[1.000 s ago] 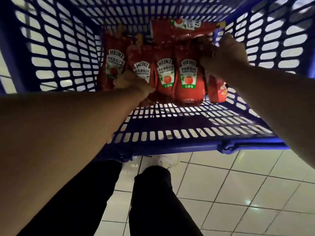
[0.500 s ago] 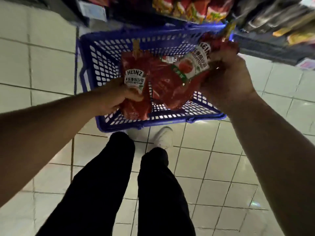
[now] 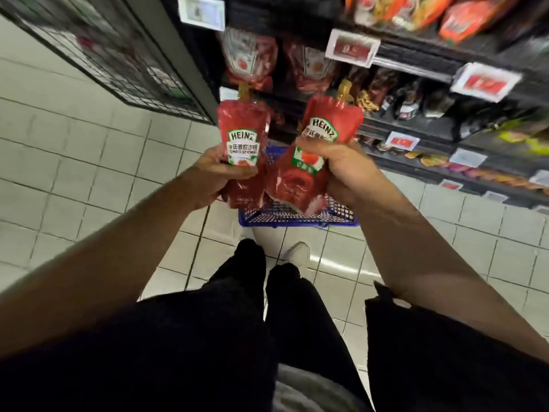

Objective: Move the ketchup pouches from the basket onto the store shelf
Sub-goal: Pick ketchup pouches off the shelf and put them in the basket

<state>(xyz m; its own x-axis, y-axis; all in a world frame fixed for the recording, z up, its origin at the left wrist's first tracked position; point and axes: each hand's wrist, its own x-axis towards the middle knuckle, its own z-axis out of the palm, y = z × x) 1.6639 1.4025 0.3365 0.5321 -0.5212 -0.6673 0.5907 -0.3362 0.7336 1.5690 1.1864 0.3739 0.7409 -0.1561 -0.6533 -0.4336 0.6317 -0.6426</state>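
Hands raised in front of a store shelf [image 3: 416,59], each clenched on ketchup. L hand [image 3: 217,173] is wrapped round the lower half of one red Heinz pouch [image 3: 242,138], thumb across the front under the label, pouch upright w/ its gold spout at the top. R hand [image 3: 341,171] grips the middle of a second pouch [image 3: 329,123], which tilts slightly to the right, spout up; fingers curl over the label's lower edge. A crumpled red pouch [image 3: 292,182] hangs below the same hand, apparently pinched in that grip too, though the exact hold is hidden behind the fingers.

Blue basket [image 3: 297,217] sits on the white tiled floor [image 3: 74,150] directly beneath both hands, just in front of the person's feet; only its near rim and a strip of mesh show, contents blocked by the pouches. Shelf beyond carries more red Heinz pouches [image 3: 252,60] on its dark tier, straight above the L-hand pouch, w/ white-and-red price tags [image 3: 352,47] along the edges and blurred mixed packets to the right. Held pouches are near the shelf front but not touching it; a wire-mesh rack [image 3: 113,60] stands to the left
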